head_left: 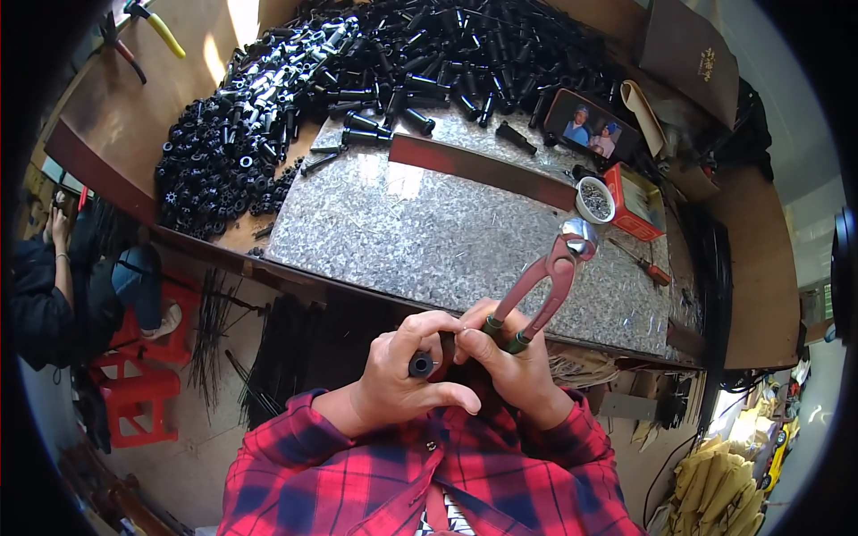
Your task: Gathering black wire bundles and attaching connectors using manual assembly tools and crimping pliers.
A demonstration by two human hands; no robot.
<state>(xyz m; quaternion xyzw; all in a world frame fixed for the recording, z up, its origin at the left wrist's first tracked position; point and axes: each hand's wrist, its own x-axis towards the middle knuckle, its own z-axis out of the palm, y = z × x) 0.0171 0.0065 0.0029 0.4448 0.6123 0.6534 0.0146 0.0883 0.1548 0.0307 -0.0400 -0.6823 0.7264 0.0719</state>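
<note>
Left hand (393,362): your grip curls around a black tube (420,364)
Right hand (518,375): your grip clasps red pincers (561,266)
Surface (384,223): black parts (447,54) heaped toward the back

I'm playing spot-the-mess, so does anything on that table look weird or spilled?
Yes, a bit: tiny black bits lie loose by the left edge of the stone slab, off the heap, as if spilled. A lit phone showing people looks odd beside black tubes. The pincers look fine.
</note>
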